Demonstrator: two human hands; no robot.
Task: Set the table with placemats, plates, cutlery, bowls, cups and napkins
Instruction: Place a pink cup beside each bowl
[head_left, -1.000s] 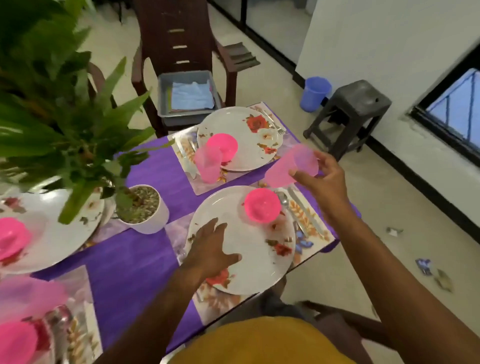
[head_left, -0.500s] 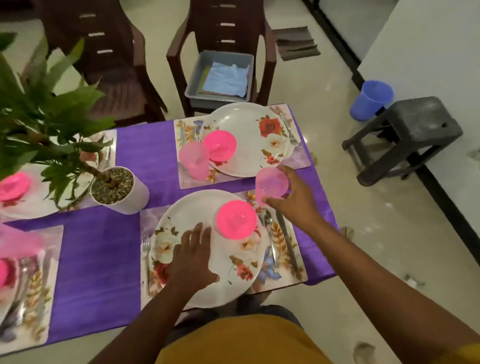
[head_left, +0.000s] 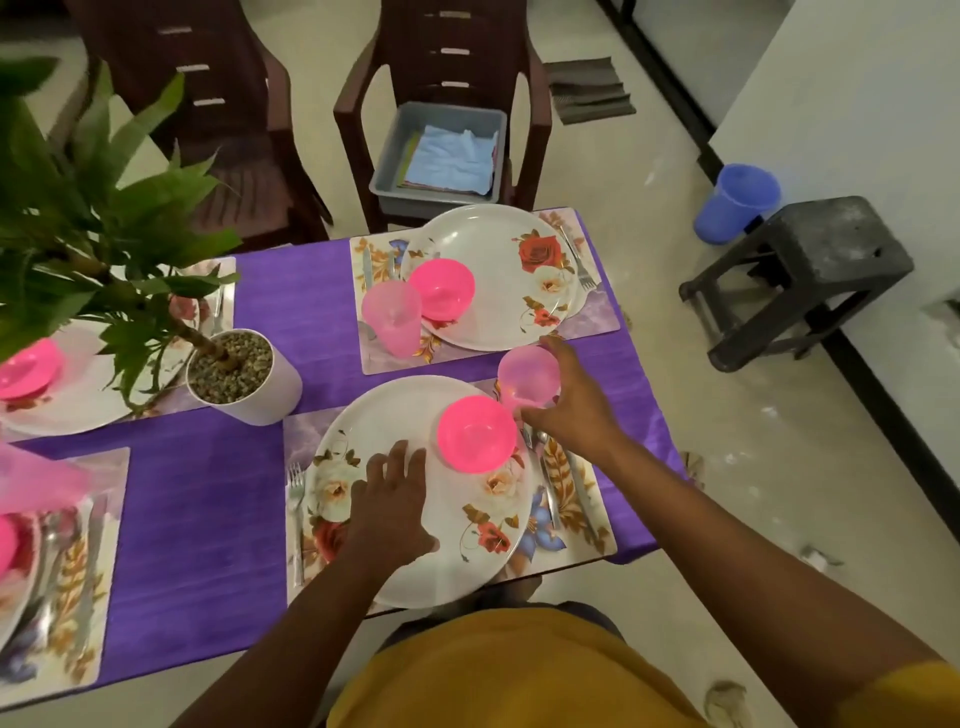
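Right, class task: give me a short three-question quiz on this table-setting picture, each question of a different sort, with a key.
1. True or false: the left hand lies flat on the near floral plate.
2. The right hand grips: A) a fork B) a translucent pink cup C) a napkin.
3. Fill in: the pink bowl sits on the near ____.

Key: 1 true; 2 B; 3 plate.

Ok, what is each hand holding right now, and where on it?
The right hand grips the pink cup around its side, near the rim. The left hand holds nothing; it rests flat on the near plate.
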